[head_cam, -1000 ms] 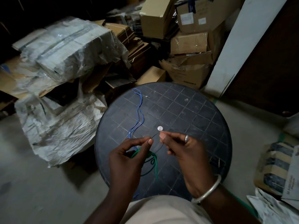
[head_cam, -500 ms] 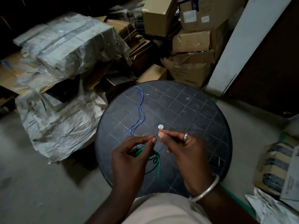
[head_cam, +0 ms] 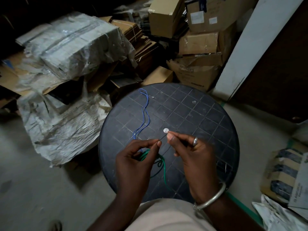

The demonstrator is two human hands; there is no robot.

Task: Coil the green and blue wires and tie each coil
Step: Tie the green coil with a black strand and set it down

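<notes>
A round black stool top (head_cam: 196, 114) with a grid pattern fills the middle of the head view. The blue wire (head_cam: 145, 112) lies uncoiled on its left half, folded into a long loose loop. The green wire (head_cam: 162, 164) hangs in loops under my left hand (head_cam: 135, 165), which holds the coil and pinches one end of a thin dark tie wire (head_cam: 164, 139). My right hand (head_cam: 193, 157), with a ring and a metal bangle, pinches the tie wire's other end. The two pinches sit close together above the stool.
A small white disc (head_cam: 165, 130) sits on the stool just beyond my fingertips. Plastic-wrapped bundles (head_cam: 75, 44) and cardboard boxes (head_cam: 198, 40) are piled behind and to the left. A white wall edge (head_cam: 246, 52) stands at right, papers (head_cam: 283, 180) on the floor at lower right.
Both hands stay pinched on the thin tie wire above the green coil, with only small finger movements. The blue wire has not moved.
</notes>
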